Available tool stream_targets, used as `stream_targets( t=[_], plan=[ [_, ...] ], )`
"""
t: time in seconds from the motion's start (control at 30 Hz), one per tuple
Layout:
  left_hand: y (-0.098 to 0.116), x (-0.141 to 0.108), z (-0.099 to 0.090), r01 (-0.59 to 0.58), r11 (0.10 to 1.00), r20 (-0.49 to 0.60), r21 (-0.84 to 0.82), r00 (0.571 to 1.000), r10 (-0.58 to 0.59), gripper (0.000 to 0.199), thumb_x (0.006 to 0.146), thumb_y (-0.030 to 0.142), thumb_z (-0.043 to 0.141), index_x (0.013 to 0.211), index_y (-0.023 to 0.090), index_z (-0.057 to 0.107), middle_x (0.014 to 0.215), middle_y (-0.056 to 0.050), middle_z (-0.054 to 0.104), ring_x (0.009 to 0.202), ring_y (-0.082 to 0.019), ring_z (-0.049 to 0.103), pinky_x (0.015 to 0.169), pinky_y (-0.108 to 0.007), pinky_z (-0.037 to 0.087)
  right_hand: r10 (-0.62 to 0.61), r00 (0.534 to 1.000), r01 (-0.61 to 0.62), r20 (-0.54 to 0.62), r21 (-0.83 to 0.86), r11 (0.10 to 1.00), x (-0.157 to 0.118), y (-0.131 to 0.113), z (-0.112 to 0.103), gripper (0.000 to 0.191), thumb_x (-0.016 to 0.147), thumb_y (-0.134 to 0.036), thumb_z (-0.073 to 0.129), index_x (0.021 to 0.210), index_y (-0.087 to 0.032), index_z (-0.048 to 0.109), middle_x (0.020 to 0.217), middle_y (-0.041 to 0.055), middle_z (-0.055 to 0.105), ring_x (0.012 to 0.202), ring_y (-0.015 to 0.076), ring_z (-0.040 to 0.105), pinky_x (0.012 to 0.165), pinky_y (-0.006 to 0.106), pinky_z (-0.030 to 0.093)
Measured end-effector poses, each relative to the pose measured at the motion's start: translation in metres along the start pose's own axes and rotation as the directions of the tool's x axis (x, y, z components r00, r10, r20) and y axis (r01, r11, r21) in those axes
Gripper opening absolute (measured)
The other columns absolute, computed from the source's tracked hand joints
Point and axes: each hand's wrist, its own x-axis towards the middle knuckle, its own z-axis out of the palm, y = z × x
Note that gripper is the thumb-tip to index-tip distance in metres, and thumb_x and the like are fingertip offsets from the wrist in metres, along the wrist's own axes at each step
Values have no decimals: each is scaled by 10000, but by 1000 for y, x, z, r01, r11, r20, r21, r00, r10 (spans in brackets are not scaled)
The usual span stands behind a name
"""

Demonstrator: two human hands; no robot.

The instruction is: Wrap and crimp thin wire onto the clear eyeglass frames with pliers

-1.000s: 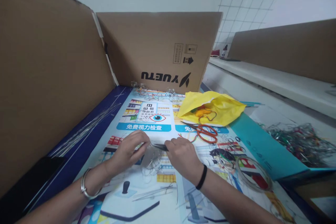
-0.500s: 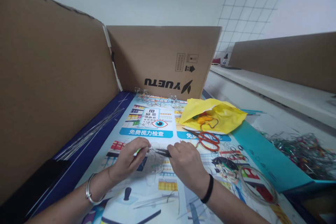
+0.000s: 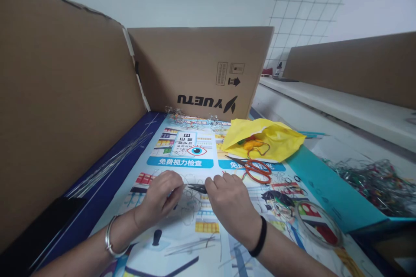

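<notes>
My right hand [image 3: 229,201] is closed round a pair of dark pliers [image 3: 196,188], whose slim jaws point left. My left hand [image 3: 162,199] is pinched shut on thin wire, with its fingertips just left of the plier tips. The wire is so fine that its shape is hard to make out; faint loops of wire [image 3: 191,205] show below the jaws. Scissors with orange handles [image 3: 258,171] lie beyond my right hand, their blades towards the left. The plier handles are hidden in my right palm.
Behind the scissors lies a yellow bag [image 3: 276,140] with orange thread in it. Straight wires [image 3: 110,166] lie at left, cut wires [image 3: 191,244] in front. A round coil [image 3: 338,236] sits at right, near a blue box [image 3: 338,197] and tangled wire [image 3: 377,181]. Cardboard [image 3: 195,60] walls the back.
My left hand has turned, its fingers curling in more and the back of the hand showing. The plier jaws have tilted slightly. The whole view has shifted a little.
</notes>
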Motion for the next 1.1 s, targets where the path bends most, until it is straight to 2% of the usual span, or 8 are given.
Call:
stream_targets(
  t=[0.3, 0.9, 1.1],
  plan=[
    [8, -6, 7, 117, 992, -5, 47, 993, -117, 139, 814, 38, 455, 844, 171, 486, 704, -14, 528, 664, -126, 496, 611, -254, 425, 82, 993, -82, 88, 2, 997, 2, -5, 1, 107, 758, -87, 533, 755, -193, 527, 679, 30, 548, 666, 197, 476, 654, 334, 284],
    [14, -5, 9, 195, 978, 2, 70, 981, -196, 120, 830, 82, 435, 758, 173, 466, 665, -7, 508, 624, -127, 481, 591, -250, 404, 82, 986, -84, 143, 14, 996, 8, -12, -3, 127, 749, -41, 498, 774, -154, 550, 663, 59, 572, 620, 202, 528, 614, 334, 353],
    [12, -5, 10, 186, 979, -7, 77, 982, -186, 99, 834, 88, 429, 808, 173, 473, 687, -9, 525, 636, -126, 498, 600, -251, 415, 76, 983, -81, 167, 27, 996, 9, -11, 0, 114, 747, -49, 519, 774, -155, 553, 662, 56, 583, 612, 202, 533, 591, 323, 354]
  ],
)
